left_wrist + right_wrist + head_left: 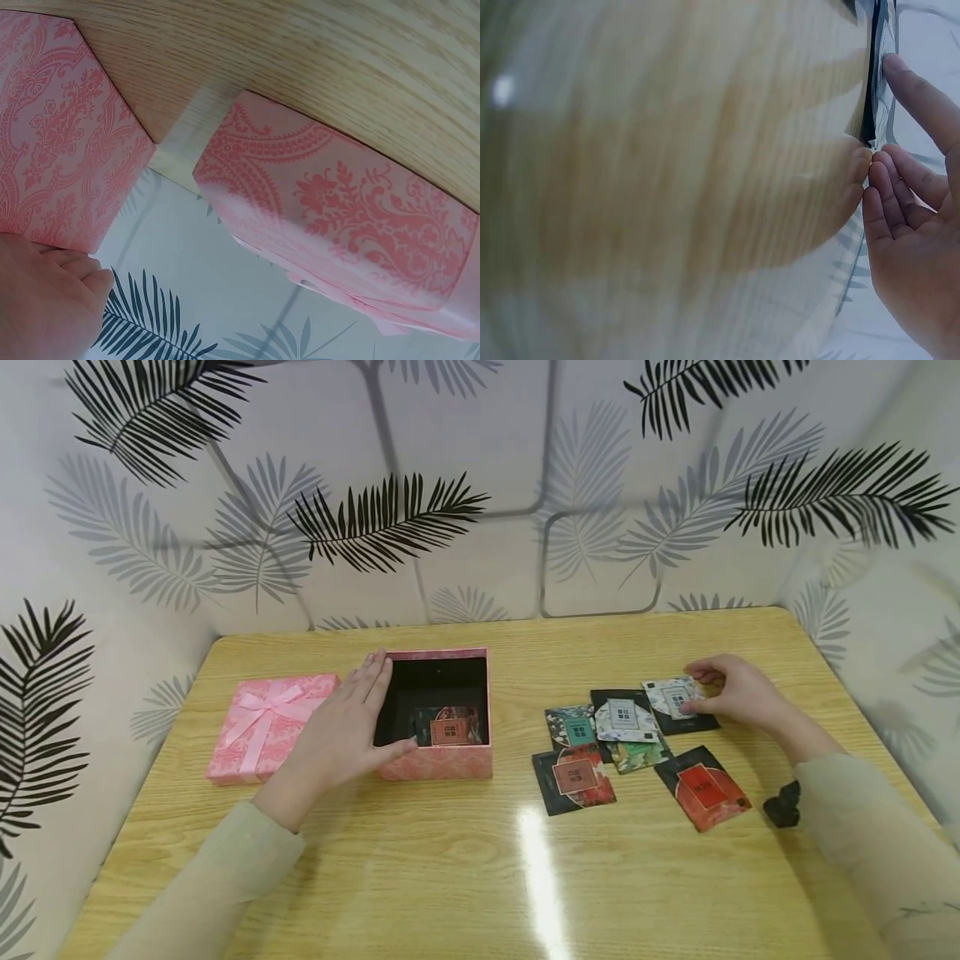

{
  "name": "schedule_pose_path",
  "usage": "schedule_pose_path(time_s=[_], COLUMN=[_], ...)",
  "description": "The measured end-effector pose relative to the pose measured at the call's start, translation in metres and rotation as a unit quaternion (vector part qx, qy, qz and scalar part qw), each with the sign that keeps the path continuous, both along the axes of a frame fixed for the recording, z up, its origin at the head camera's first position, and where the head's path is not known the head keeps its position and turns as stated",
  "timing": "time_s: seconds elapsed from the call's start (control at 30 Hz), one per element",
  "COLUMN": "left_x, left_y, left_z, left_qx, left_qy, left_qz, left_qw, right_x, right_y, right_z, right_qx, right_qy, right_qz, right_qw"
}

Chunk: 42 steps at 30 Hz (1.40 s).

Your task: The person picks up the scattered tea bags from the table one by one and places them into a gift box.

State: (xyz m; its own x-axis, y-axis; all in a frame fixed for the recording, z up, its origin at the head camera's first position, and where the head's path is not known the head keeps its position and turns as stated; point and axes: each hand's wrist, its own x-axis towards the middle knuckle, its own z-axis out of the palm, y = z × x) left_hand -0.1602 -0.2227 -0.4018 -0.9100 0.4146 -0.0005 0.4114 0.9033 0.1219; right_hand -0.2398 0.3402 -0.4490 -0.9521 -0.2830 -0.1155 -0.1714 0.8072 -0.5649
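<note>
Brace the box, pinch the edge

Nearer, the left hand (337, 727), fingers straight, lightly steadies the pink box (442, 767). Farther, the right hand's (735, 693) thumb touches 1 pale sachet (663, 696), fingers part-curled at its edge; I cannot tell if they pinch. An edge grip should lift cleanest.

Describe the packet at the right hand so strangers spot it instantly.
On the wooden table, right of the open pink box, packets lie clustered. The packet at the back right, pale-patterned above a black strip, is the only one the right hand touches.
</note>
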Motion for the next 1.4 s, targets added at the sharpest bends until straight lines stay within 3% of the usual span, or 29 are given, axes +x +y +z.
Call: schedule_pose_path(time_s=[0.2,0.47,0.73,1.07,1.4], left_x=[0.0,0.001,-0.001,-0.001,0.0], left_y=[-0.001,-0.001,0.0,0.0,-0.002], left_z=[0.0,0.001,0.002,0.001,-0.001], left_qx=[0.003,0.007,0.006,0.005,0.006], left_qy=[0.0,0.005,-0.006,0.005,0.006], left_qz=[0.0,-0.004,-0.001,-0.006,-0.005], left_qw=[1.0,1.0,1.0,1.0,0.9999], right_x=[-0.001,-0.002,-0.003,-0.008,-0.009], right_y=[-0.004,-0.007,-0.009,-0.012,-0.016], right_z=[0.003,0.006,0.01,0.024,0.041], right_qx=[0.017,0.032,0.012,-0.014,-0.031], right_qy=[0.016,0.013,0.007,0.044,0.054], right_qz=[0.012,-0.007,-0.039,-0.076,-0.061], right_qw=[0.9997,0.9994,0.9991,0.9961,0.9962])
